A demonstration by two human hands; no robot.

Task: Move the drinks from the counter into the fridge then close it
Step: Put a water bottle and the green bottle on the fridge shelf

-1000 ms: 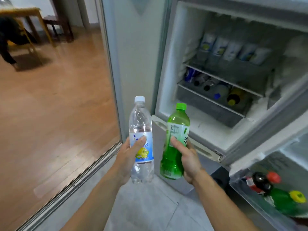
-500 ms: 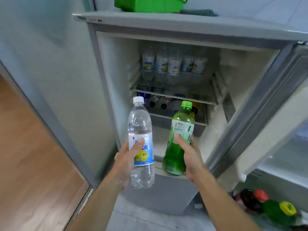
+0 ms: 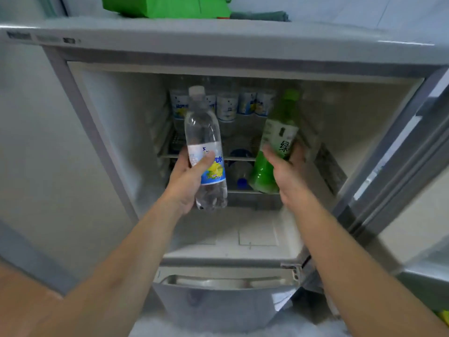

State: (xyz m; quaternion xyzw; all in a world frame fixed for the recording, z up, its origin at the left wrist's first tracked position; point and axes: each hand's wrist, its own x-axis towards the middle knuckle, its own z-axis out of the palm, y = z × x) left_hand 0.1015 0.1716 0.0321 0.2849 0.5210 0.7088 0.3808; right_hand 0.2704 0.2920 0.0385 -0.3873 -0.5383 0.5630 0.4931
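Two bottles going into the open fridge (image 3: 102, 147)

Your left hand (image 3: 187, 181) is gripping the clear bottle (image 3: 204, 147) at its label; your right hand (image 3: 286, 171) is wrapping the green bottle (image 3: 274, 147) mid-body. Both are probably full, heavy and smooth.

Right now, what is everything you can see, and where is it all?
Clear bottle: one, see-through with white cap and blue label, held upright in front of the open fridge.
Green bottle: one, green with green cap, tilted, held in front of the shelves.
Shelf bottles: a row, about five, clear with blue labels, at the back of the upper shelf.
Lying bottles: a few, one blue cap showing, lower shelf.
Fridge: one, grey, top door open.
Green bag: one, on top of the fridge.
Left hand: grips the clear bottle.
Right hand: grips the green bottle.
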